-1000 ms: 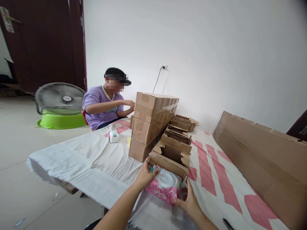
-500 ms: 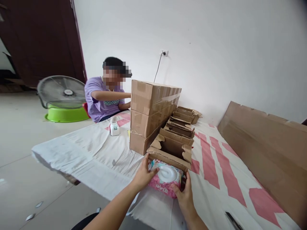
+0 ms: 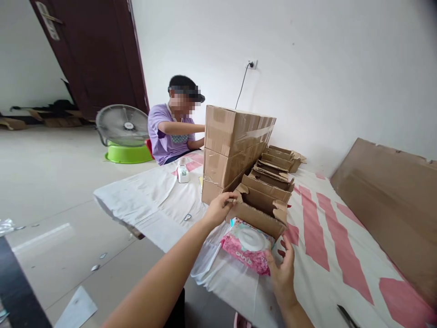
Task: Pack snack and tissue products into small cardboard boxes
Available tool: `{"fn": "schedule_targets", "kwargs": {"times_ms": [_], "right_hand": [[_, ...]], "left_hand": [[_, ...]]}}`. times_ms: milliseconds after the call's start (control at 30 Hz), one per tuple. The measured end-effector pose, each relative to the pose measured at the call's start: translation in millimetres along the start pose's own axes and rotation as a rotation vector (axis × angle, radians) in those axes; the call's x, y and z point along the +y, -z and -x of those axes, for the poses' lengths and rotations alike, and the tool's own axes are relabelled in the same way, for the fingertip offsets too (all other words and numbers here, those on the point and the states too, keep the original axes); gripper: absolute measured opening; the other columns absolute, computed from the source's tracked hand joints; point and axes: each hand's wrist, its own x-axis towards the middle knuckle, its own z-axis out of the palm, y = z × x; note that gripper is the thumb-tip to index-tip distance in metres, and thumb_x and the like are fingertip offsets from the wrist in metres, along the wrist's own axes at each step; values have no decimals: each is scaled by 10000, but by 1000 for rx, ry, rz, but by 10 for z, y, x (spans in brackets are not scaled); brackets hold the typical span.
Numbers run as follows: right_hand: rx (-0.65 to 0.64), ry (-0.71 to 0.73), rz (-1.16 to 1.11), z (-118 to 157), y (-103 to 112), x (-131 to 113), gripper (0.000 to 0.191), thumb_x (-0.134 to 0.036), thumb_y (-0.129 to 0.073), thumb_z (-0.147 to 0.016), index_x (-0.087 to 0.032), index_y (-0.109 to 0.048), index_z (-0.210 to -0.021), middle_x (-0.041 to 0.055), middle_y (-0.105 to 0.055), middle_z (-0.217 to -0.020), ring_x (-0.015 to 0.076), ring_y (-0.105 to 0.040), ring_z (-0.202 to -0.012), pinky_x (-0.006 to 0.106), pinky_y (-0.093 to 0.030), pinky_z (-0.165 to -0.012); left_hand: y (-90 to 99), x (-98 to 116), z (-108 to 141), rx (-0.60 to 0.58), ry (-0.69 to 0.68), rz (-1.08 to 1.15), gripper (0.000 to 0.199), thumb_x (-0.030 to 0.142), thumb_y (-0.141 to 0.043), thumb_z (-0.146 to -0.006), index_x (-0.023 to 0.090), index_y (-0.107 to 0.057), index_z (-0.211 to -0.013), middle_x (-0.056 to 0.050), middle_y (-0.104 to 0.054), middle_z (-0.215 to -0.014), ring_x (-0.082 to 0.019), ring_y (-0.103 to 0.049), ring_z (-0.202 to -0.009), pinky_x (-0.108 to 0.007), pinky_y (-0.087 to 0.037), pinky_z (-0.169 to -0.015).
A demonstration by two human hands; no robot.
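1 table [image 3: 146,200], 1 carton stack [image 3: 221,155] three high at its near end, 1 nearest open box [image 3: 256,218], 1 pink pack [image 3: 244,250], 2 hands, apart.
Pack's on the table by the box's front wall. Left hand [image 3: 218,210] bent at box's left corner, can't tell from here if pinching; right hand [image 3: 282,269] spread, thumb at pack's right end.

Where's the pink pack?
In the head view, the pink pack lies low, just right of centre, in front of the nearest open box, beside the right hand.

Head cam looks fwd & down, pink pk [image 3: 251,248] near, wall [image 3: 358,68] behind.
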Motion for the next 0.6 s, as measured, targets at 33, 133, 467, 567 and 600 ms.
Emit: {"fn": "schedule_targets", "kwargs": {"times_ms": [33,133,467,567,600], "right_hand": [[16,14,16,-13,15,-16,690,-537,-591,-825,-252,-323,-1394,131,-364,-1449,309,-373,-1302,515,-367,-1027],[62,64,60,-132,127,-146,714,-534,-601,-819,-252,-313,-1409,135,-342,-1476,305,-418,-1261,508,-394,-1001],[-242,684,640,-1078,411,-547,490,-501,-505,-906,-228,-478,-1312,118,-492,-1384,306,-394,-1306,552,-313,-1084],[-387,661,707,-1147,409,-408,482,-502,-463,-930,-213,-476,-1316,114,-527,-1356,293,-420,-1290,532,-350,-1075],[-405,649,712,-1140,411,-372,492,-501,-460,-932,-208,-462,-1327,117,-524,-1358,290,-421,-1290,529,-355,-1075]], "left_hand": [[-37,-29,-39,29,21,7,242,187,-587,-790,224,-665,-1016,-26,-720,-913,-197,-671,-875,-336,-526,-820],[-172,-137,-89,142,76,19,261,238,-567,-834,185,-610,-1085,-17,-682,-794,-163,-641,-712,-277,-512,-669],[-285,-86,-130,228,78,-33,217,215,-628,-818,217,-636,-1035,-14,-621,-833,-177,-590,-804,-295,-484,-747],[-288,-41,-106,208,44,-67,245,193,-621,-821,227,-640,-1063,-23,-597,-844,-195,-581,-854,-323,-481,-807],[-290,-27,-98,197,32,-76,248,188,-613,-826,231,-641,-1069,-27,-593,-855,-197,-579,-871,-329,-479,-826]]}}
